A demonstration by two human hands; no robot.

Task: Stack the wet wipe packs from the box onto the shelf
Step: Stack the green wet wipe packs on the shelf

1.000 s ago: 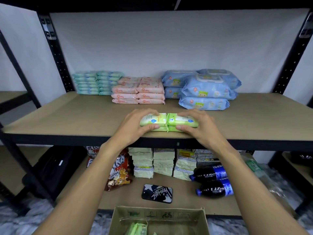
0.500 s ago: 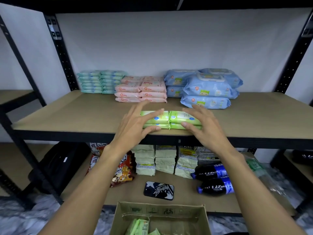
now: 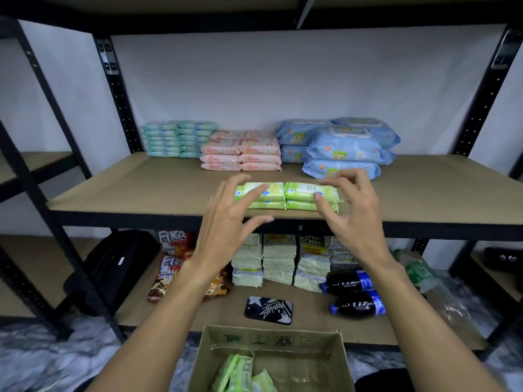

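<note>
Left hand (image 3: 226,222) & right hand (image 3: 353,216) have both let go, fingers spread loose, leaving green wipe packs (image 3: 285,195) stacked near shelf (image 3: 141,190) front edge; more wait in box (image 3: 271,360).

Both my arms reach forward; my left hand (image 3: 226,222) and right hand (image 3: 351,210) hover at the shelf (image 3: 141,188) front edge, fingers loosely spread, gripping nothing

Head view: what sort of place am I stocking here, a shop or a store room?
Probably a store room or a small shop's stock area: a black metal rack with board shelves, wipe packs sorted in stacks by colour, and cracker packs and soda bottles below.
</note>
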